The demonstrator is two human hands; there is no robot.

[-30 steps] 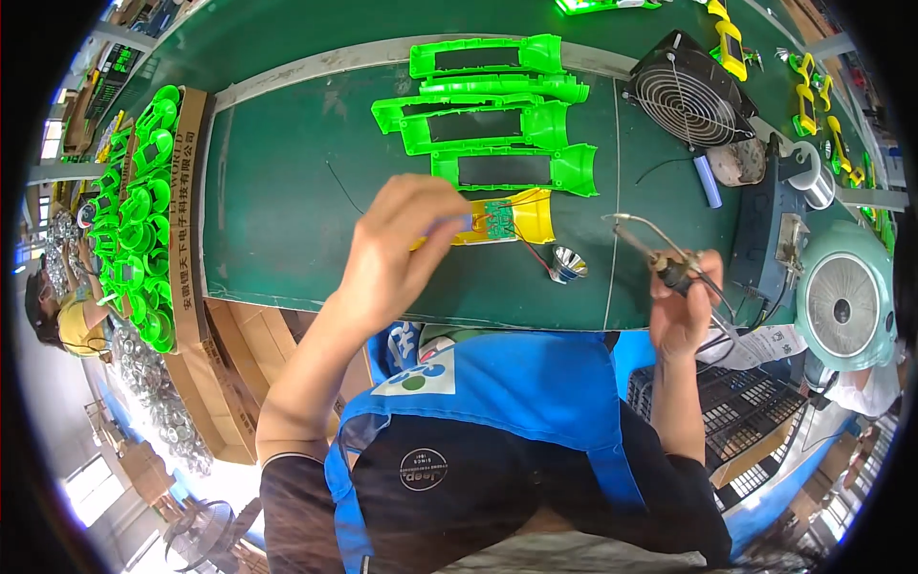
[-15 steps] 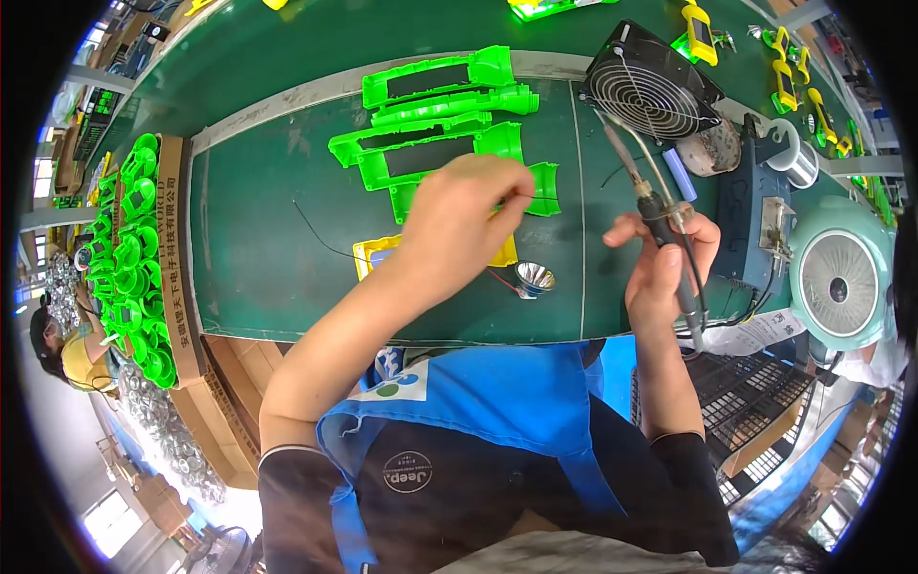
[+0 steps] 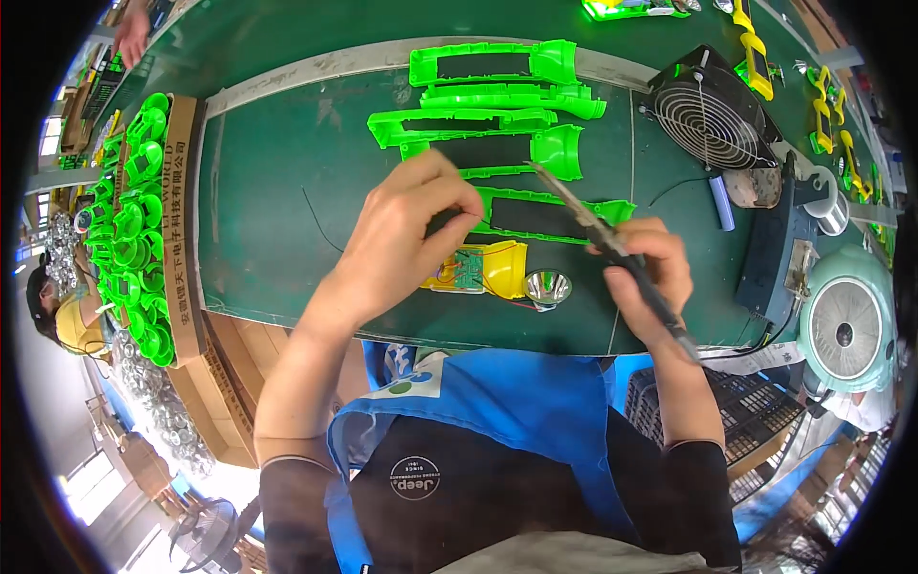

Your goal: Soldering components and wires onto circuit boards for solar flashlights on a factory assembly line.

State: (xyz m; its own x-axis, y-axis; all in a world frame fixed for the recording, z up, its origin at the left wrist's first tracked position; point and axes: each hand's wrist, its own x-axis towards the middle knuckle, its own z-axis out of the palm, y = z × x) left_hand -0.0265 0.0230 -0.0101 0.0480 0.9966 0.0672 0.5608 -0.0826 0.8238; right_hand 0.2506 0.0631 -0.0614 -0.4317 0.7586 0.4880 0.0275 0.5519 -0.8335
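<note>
At frame centre the left hand (image 3: 406, 239) pinches a thin wire just above the yellow housing (image 3: 488, 270) on the green surface (image 3: 268, 220). The right hand (image 3: 645, 273) has its grip closed around a soldering iron (image 3: 612, 253). A long brown cardboard box (image 3: 182, 220) with printed lettering stands at the left, packed with green parts.

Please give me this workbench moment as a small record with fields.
Surface: dark green bench mat
Left hand: fingers pinched together over the yellow plastic housing with a small green circuit board; what it pinches is too small to tell
Right hand: grip closed on a slim dark soldering iron, tip pointing up and left
Beside the housing: shiny silver cone reflector
Behind: bright green plastic shells
Right side: black square fan
</note>
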